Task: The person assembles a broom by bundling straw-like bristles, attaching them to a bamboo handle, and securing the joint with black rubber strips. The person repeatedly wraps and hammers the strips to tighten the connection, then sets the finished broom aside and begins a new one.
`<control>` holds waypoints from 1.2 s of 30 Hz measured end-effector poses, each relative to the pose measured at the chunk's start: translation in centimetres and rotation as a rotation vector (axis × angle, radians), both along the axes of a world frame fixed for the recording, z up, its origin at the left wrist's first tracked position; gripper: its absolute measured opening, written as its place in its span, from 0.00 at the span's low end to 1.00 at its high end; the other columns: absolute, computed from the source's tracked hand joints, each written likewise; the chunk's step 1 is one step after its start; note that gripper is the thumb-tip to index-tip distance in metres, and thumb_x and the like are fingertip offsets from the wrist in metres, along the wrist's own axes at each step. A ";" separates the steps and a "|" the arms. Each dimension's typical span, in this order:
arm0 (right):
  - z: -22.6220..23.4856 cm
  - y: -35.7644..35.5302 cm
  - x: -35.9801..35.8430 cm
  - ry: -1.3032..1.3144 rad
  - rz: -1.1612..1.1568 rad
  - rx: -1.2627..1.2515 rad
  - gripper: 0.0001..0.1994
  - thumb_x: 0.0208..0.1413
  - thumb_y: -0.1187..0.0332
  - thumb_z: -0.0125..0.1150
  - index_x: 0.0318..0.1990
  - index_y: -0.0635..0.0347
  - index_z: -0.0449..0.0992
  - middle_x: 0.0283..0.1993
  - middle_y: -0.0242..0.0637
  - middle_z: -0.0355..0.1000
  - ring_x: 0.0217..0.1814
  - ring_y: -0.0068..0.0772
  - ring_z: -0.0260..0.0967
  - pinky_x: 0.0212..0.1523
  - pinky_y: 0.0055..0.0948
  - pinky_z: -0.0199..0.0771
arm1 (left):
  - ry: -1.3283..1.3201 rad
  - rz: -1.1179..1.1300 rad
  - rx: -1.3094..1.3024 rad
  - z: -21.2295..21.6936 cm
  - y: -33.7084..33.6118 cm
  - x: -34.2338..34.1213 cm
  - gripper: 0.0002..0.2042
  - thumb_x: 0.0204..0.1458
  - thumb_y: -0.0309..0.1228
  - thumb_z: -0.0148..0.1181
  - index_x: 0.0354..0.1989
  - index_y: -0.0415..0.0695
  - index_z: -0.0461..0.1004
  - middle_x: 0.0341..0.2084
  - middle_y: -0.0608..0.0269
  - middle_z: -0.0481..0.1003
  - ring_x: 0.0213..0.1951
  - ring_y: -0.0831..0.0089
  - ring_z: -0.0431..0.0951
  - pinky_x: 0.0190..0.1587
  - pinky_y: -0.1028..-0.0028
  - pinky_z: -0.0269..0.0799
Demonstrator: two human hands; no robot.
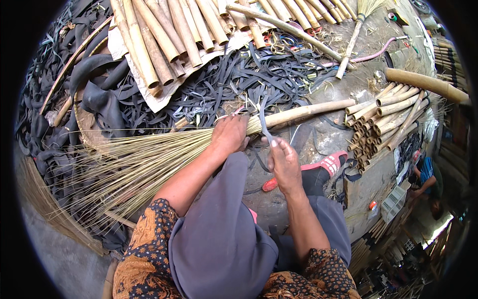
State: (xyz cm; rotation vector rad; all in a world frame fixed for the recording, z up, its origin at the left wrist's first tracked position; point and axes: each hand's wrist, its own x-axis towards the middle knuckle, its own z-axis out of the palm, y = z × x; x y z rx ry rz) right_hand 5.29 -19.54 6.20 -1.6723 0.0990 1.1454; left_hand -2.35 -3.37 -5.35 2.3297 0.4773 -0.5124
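Binding a broom over the knee.
Left hand grips the broom neck; right hand pinches a black strip. Bamboo bundle right.

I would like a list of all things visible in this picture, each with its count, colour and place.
Broom: one, straw-coloured bristles fanned left, bamboo handle pointing right, across the lap.
Rubber strip: one, black, rising from the right hand to the broom neck.
Rubber strips pile: many, black, on the ground ahead.
Bamboo poles: many, tan, on sheet at top.
Short bamboo sticks: a bundle, tan, at right.
Finished broom: one, tan, top right.
Sandal: one, red, on the foot.
Left hand: grips the broom neck.
Right hand: fingers closed on the rubber strip.
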 end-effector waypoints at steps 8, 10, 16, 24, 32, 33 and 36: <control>0.9 1.6 0.1 -0.124 0.070 -0.042 0.12 0.74 0.64 0.55 0.52 0.63 0.79 0.23 0.20 0.63 0.20 0.11 0.53 0.22 0.18 0.53 | 0.023 0.012 -0.045 -0.1 0.3 -0.3 0.30 0.46 0.38 0.76 0.56 0.39 0.71 0.50 0.45 0.78 0.55 0.47 0.79 0.60 0.55 0.74; 1.2 0.5 -0.7 -0.069 0.072 -0.131 0.12 0.74 0.63 0.56 0.51 0.63 0.79 0.24 0.20 0.64 0.21 0.10 0.55 0.23 0.18 0.55 | -0.045 0.040 -0.026 0.0 0.2 -0.4 0.31 0.46 0.38 0.77 0.56 0.39 0.71 0.50 0.44 0.78 0.55 0.47 0.79 0.60 0.55 0.75; 1.6 -3.5 -2.4 0.070 0.031 -0.271 0.12 0.73 0.61 0.58 0.48 0.62 0.80 0.26 0.20 0.66 0.23 0.10 0.59 0.25 0.18 0.62 | -0.025 0.072 -0.019 0.0 -0.1 -0.5 0.31 0.47 0.39 0.76 0.56 0.37 0.71 0.48 0.44 0.79 0.53 0.48 0.80 0.59 0.56 0.76; 1.6 -6.5 -2.5 0.045 0.046 -0.234 0.12 0.72 0.62 0.60 0.50 0.63 0.81 0.26 0.20 0.68 0.24 0.10 0.59 0.25 0.18 0.62 | -0.064 0.119 -0.081 0.8 0.4 -0.2 0.48 0.46 0.34 0.77 0.75 0.43 0.54 0.51 0.41 0.77 0.55 0.46 0.80 0.61 0.55 0.76; 1.9 -6.7 -1.9 0.134 0.018 -0.196 0.11 0.73 0.63 0.59 0.48 0.62 0.80 0.24 0.24 0.69 0.23 0.12 0.61 0.25 0.18 0.59 | 0.073 -0.036 -0.092 1.9 0.8 0.7 0.42 0.51 0.32 0.70 0.77 0.66 0.59 0.53 0.40 0.75 0.56 0.41 0.78 0.58 0.51 0.76; 1.9 -6.7 -1.8 0.143 0.007 -0.188 0.11 0.73 0.64 0.59 0.48 0.62 0.80 0.24 0.25 0.70 0.23 0.12 0.61 0.25 0.18 0.59 | 0.070 -0.023 -0.106 1.9 0.8 0.7 0.41 0.52 0.32 0.69 0.77 0.66 0.60 0.54 0.41 0.75 0.56 0.41 0.78 0.58 0.51 0.76; 1.8 -6.7 -1.6 0.169 0.000 -0.205 0.11 0.73 0.63 0.58 0.48 0.63 0.80 0.24 0.24 0.69 0.23 0.12 0.61 0.24 0.18 0.59 | 0.046 0.011 -0.130 1.7 0.7 0.6 0.40 0.52 0.32 0.68 0.76 0.64 0.61 0.56 0.41 0.75 0.57 0.42 0.78 0.59 0.50 0.75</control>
